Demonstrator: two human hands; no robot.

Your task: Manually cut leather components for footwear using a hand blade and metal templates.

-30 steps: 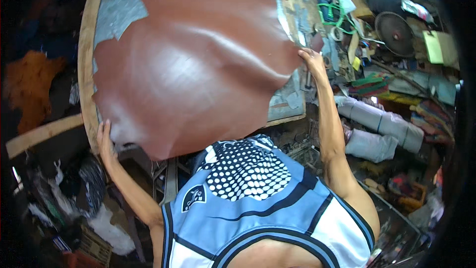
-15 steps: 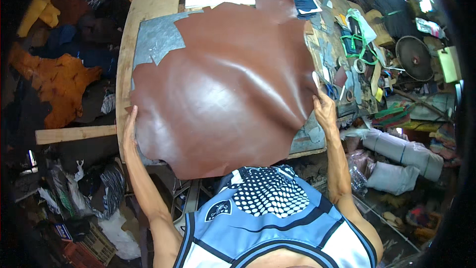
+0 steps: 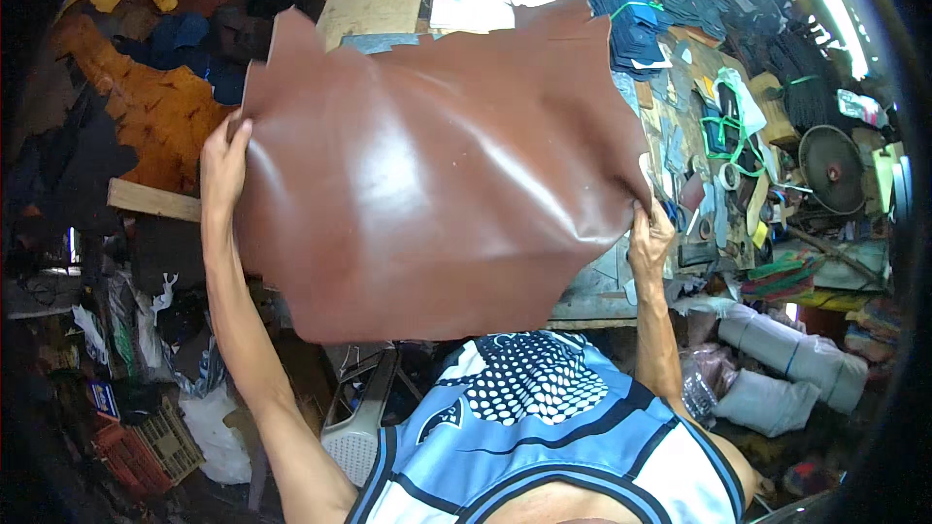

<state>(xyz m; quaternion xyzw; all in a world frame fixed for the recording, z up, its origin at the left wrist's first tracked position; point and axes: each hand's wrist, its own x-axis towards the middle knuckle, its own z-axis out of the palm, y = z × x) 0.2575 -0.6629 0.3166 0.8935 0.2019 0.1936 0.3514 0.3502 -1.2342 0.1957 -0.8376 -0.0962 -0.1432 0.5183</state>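
Observation:
A large sheet of glossy brown leather (image 3: 417,184) with jagged edges spreads between my two hands, over the workbench. My left hand (image 3: 225,157) pinches its left edge, thumb on the upper face and fingers mostly behind. At the right edge my right hand (image 3: 650,233) grips the leather, and folds run from that grip across the sheet. The left side is raised, and its upper corner stands up past the bench's left side. The leather hides most of the bench top under it.
Stacked dark blue cut pieces (image 3: 626,34) and a white sheet (image 3: 476,0) lie at the back. Scraps, a tape roll (image 3: 729,176) and green straps crowd the bench's right. Orange-brown leather (image 3: 155,107) is at left, a fan (image 3: 832,170) at right, a grey chair (image 3: 359,417) below.
My left hand has moved up and outward to the left, lifting that side of the leather and stretching it wider. My right hand has shifted slightly right and down, still gripping.

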